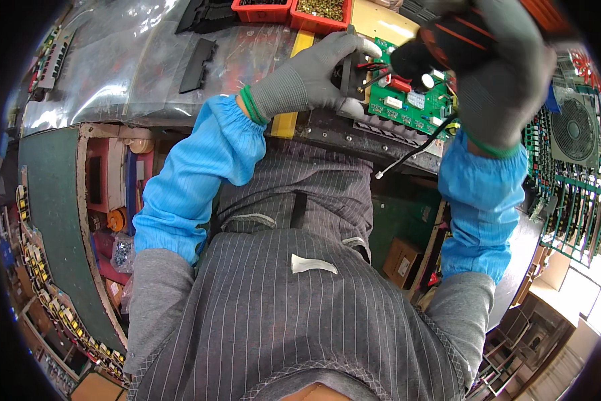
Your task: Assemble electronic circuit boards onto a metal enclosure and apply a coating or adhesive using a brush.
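Observation:
My left hand [304, 77], in a grey glove with a green cuff, grips a black end plate [348, 75] between thumb and fingers. The plate stands upright at the left end of a green circuit board [401, 112] that carries red, white and black components. In my right hand [504, 90], also gloved, is a black power screwdriver [457, 41] with orange stripes. It lies level over the board, its thin bit pointing left at the plate's inner side; whether a screw sits there I cannot tell. A black cable [417, 150] with a white plug hangs over the bench's front edge.
Two red bins [320, 25] of small hardware stand at the back, the right one holding brass-coloured pieces. Black brackets [197, 65] lie on the plastic-covered bench [133, 73]. Stacked circuit boards and a fan [574, 127] are at the right. Below are shelves with boxes [401, 262].

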A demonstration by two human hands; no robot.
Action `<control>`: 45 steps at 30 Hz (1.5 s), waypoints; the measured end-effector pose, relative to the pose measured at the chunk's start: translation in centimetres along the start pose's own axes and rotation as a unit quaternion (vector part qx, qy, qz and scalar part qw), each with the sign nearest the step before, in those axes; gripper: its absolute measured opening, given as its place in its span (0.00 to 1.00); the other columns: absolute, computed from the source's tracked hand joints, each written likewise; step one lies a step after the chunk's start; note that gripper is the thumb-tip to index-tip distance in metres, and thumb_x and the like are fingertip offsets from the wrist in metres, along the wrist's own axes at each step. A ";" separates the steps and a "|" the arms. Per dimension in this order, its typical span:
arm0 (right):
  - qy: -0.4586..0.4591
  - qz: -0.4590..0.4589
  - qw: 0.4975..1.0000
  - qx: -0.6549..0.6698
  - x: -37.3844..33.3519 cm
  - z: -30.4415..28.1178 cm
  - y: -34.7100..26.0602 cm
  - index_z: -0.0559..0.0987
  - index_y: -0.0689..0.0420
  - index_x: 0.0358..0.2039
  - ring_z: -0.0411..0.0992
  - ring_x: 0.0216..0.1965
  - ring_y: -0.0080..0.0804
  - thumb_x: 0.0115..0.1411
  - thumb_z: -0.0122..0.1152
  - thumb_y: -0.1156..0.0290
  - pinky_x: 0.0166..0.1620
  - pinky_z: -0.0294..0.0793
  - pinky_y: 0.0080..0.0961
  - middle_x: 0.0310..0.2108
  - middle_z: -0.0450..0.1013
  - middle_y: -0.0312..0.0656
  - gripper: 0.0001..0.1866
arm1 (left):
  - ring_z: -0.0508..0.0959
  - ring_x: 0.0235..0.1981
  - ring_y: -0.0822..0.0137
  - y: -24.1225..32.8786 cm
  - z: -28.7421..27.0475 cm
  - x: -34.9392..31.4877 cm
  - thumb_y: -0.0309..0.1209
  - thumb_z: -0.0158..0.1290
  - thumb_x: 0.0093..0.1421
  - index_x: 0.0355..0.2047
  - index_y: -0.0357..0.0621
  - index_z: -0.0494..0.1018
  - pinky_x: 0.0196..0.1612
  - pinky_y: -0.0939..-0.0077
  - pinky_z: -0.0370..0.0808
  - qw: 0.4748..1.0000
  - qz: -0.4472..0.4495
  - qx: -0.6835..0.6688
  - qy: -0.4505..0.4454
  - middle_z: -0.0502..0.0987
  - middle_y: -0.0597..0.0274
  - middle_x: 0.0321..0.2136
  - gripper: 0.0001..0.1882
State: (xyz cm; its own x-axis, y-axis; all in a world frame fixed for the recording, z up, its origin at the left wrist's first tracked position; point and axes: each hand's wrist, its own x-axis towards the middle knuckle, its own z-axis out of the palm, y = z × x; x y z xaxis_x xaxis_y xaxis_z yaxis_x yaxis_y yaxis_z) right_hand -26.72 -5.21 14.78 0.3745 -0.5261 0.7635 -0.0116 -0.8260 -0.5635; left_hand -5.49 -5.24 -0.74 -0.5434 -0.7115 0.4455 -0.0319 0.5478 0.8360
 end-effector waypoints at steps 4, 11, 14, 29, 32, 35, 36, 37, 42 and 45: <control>0.145 0.115 0.960 0.210 0.8 -4.3 -5.0 0.72 0.72 0.47 0.74 0.40 0.44 0.61 0.54 0.63 0.47 0.75 0.39 0.40 0.73 0.53 0.22 | 0.65 0.62 0.56 0.5 -0.3 -1.1 0.42 0.74 0.38 0.67 0.47 0.49 0.64 0.62 0.65 0.998 -0.020 0.060 0.012 0.64 0.53 0.59 0.60; 0.338 0.396 0.849 -0.089 -7.9 -13.1 -5.4 0.71 0.66 0.47 0.69 0.30 0.25 0.63 0.59 0.56 0.33 0.72 0.20 0.33 0.71 0.41 0.25 | 0.62 0.65 0.51 -0.1 -2.3 -2.7 0.42 0.75 0.36 0.69 0.43 0.47 0.68 0.60 0.58 0.993 -0.091 0.064 0.028 0.61 0.48 0.63 0.65; 0.206 0.526 0.806 -0.175 -14.9 -15.8 -1.5 0.71 0.57 0.40 0.66 0.21 0.20 0.56 0.61 0.64 0.25 0.68 0.17 0.28 0.70 0.35 0.15 | 0.63 0.64 0.50 -0.3 -1.0 -2.0 0.42 0.75 0.33 0.68 0.41 0.49 0.67 0.61 0.59 0.981 -0.139 0.137 -0.015 0.63 0.44 0.62 0.65; -0.008 0.433 0.849 -0.302 -25.0 -1.9 0.5 0.70 0.68 0.51 0.66 0.51 0.60 0.57 0.51 0.75 0.55 0.65 0.47 0.47 0.69 0.62 0.21 | 0.67 0.57 0.45 1.2 -0.2 -0.7 0.51 0.74 0.32 0.60 0.35 0.59 0.61 0.56 0.64 0.974 -0.139 0.173 -0.054 0.68 0.43 0.53 0.59; 0.075 0.458 0.876 -0.131 -24.3 -0.8 0.1 0.68 0.68 0.52 0.72 0.45 0.37 0.60 0.46 0.79 0.48 0.72 0.32 0.37 0.70 0.45 0.18 | 0.67 0.55 0.47 -0.2 0.9 -1.9 0.46 0.75 0.33 0.56 0.33 0.61 0.56 0.60 0.64 0.992 -0.107 0.062 -0.015 0.67 0.42 0.49 0.54; 0.145 0.505 0.851 -0.026 -23.9 0.1 -1.9 0.67 0.63 0.54 0.65 0.34 0.19 0.61 0.44 0.82 0.37 0.68 0.17 0.33 0.64 0.34 0.19 | 0.75 0.40 0.45 2.5 2.0 -2.5 0.44 0.72 0.27 0.39 0.38 0.69 0.44 0.56 0.72 0.977 -0.063 0.197 0.061 0.74 0.46 0.35 0.40; 0.162 0.497 0.852 -0.036 -25.1 0.0 -1.7 0.67 0.62 0.53 0.62 0.35 0.17 0.60 0.46 0.83 0.39 0.66 0.16 0.34 0.63 0.31 0.19 | 0.74 0.42 0.45 2.9 2.2 -3.1 0.46 0.72 0.27 0.44 0.37 0.67 0.45 0.56 0.72 0.970 -0.083 0.221 0.059 0.73 0.46 0.38 0.45; 0.170 0.489 0.854 -0.043 -24.3 0.8 -2.3 0.70 0.63 0.49 0.61 0.35 0.19 0.59 0.48 0.82 0.40 0.65 0.18 0.35 0.63 0.31 0.16 | 0.73 0.44 0.45 2.4 2.5 -3.9 0.48 0.71 0.28 0.49 0.35 0.64 0.49 0.57 0.71 0.964 -0.079 0.247 0.058 0.72 0.46 0.40 0.49; 0.114 0.440 0.890 -0.028 -20.4 3.9 -3.7 0.64 0.67 0.60 0.65 0.49 0.27 0.61 0.47 0.81 0.54 0.64 0.23 0.52 0.68 0.41 0.25 | 0.69 0.45 0.45 3.5 1.0 -8.9 0.45 0.67 0.35 0.47 0.35 0.66 0.51 0.57 0.67 0.948 -0.030 0.255 0.186 0.69 0.45 0.41 0.41; 0.025 0.457 0.889 -0.026 -16.8 5.1 -2.2 0.59 0.66 0.65 0.65 0.50 0.28 0.60 0.47 0.83 0.55 0.64 0.24 0.53 0.68 0.43 0.31 | 0.71 0.42 0.48 3.7 -0.4 -11.8 0.39 0.64 0.41 0.47 0.35 0.67 0.50 0.60 0.67 0.922 -0.004 0.224 0.316 0.70 0.48 0.40 0.34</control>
State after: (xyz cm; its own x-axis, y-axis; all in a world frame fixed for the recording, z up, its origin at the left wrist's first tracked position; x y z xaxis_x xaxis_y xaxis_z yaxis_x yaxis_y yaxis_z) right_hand -28.21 6.43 1.59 0.1458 -0.9893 0.0085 -0.3334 -0.0572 -0.9411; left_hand 1.14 5.02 -2.74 0.0523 -0.7533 0.6556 -0.4539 0.5668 0.6876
